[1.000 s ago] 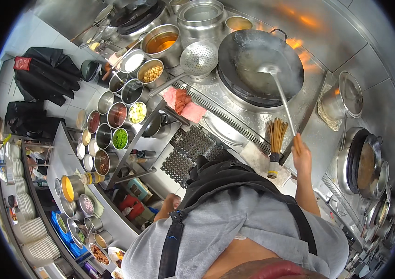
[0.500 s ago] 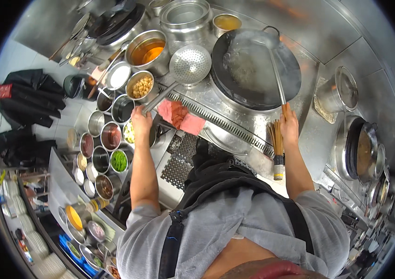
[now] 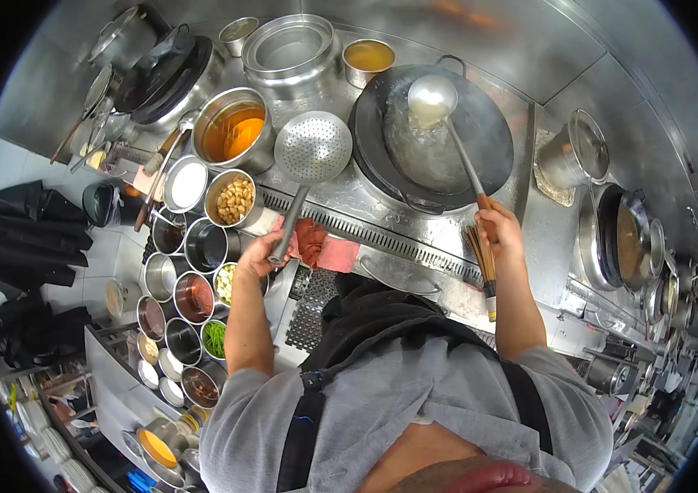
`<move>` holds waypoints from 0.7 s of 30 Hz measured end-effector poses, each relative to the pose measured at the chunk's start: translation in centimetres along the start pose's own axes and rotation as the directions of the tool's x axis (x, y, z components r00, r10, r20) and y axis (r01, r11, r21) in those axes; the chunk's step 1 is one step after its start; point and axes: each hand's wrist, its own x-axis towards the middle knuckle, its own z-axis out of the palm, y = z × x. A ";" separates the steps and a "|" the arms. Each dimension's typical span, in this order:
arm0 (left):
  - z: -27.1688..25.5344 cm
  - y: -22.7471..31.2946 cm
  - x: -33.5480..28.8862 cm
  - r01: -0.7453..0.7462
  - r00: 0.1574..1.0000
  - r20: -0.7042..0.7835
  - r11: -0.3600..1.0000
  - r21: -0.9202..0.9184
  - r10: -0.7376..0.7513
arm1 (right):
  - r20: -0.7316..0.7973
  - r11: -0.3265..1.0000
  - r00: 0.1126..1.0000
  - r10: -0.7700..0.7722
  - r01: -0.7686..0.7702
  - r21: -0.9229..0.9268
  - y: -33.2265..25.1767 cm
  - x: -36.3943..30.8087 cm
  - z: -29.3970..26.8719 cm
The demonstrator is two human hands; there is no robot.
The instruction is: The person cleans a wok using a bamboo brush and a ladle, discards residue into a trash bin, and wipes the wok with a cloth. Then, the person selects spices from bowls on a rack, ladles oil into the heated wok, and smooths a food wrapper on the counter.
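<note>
Ladle [image 3: 433, 97] has swung from the wok's far right to its far middle in the last half sec, & the strainer's handle has turned to point nearer the cook; L hand [image 3: 257, 255] has come nearer w/ it. R hand [image 3: 501, 228] has its fingers wrapped round the ladle's wooden grip. L hand's fingers are curled on the handle end of the strainer [image 3: 313, 148]; can't tell how tight. Ladle's bowl is over the wok [image 3: 488, 152], pale liquid at its near lip, & more pale liquid, w/ steam, in the wok below. Strainer sits just left of the wok, over the bench [image 3: 340, 185]; can't tell if they touch. Brush [image 3: 484, 267] is just beside R hand, on its near side. Pink cloth [image 3: 339, 254] lies btwn the hands, at the bench's near edge. Pot [image 3: 259, 153] of orange liquid stands left of the strainer, tin [image 3: 250, 217] of tan chunks just nearer.
</note>
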 end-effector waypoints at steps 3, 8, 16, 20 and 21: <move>2.3 -0.3 0.8 0.023 0.993 0.118 0.987 -0.160 -0.004 | 0.085 0.219 0.874 -0.478 0.212 -0.952 3.8 2.7 -1.9; 5.7 -1.9 0.0 -0.034 0.978 0.190 0.967 -0.254 0.084 | -0.029 0.598 0.980 -0.198 0.097 -0.796 4.5 -2.6 0.9; 7.4 -2.7 -0.9 -0.010 0.996 0.086 0.976 -0.218 0.029 | 0.127 0.318 0.795 -0.593 0.377 -0.870 1.7 -0.4 -8.0; 7.0 -3.5 -0.7 -0.016 0.997 0.068 0.967 -0.255 0.034 | 0.134 0.040 0.639 -0.758 0.251 -0.967 3.5 -4.5 -14.0; 7.3 -3.5 -0.4 -0.043 0.999 -0.007 0.977 -0.207 0.042 | 0.122 0.047 0.641 -0.758 0.240 -0.970 4.6 -6.1 -15.3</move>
